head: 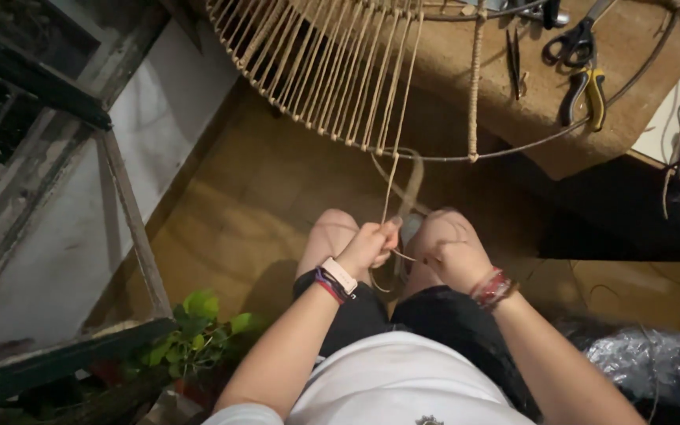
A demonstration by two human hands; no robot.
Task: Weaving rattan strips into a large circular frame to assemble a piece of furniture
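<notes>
1. both forearms reach forward and down from the seated person's lap, wrists bent slightly inward so the two hands meet just above the knees.
2. left hand is curled tight, fingers pinched around the tan cord, which rises from the fist toward the frame above.
3. right hand is closed in a loose fist just beside the left; a thin strand of the same cord runs between the two hands, and it seems to grip that strand, though the fingertips are hidden.
4. the cord climbs to a round wire hoop resting on the edge of a brown mat; many parallel cord strands are already strung across the hoop's left part, too many and too close to count.
5. one separate wrapped strand crosses the hoop upright, to the right of the strung section.
6. on the mat lie one pair of black-handled scissors and one pair of pliers with yellow and black grips, well apart from the hands.
7. the left wrist carries one watch with a pale band plus dark bracelets; the right wrist carries a stack of reddish bracelets.
8. one green potted plant stands on the floor to the person's left.
</notes>
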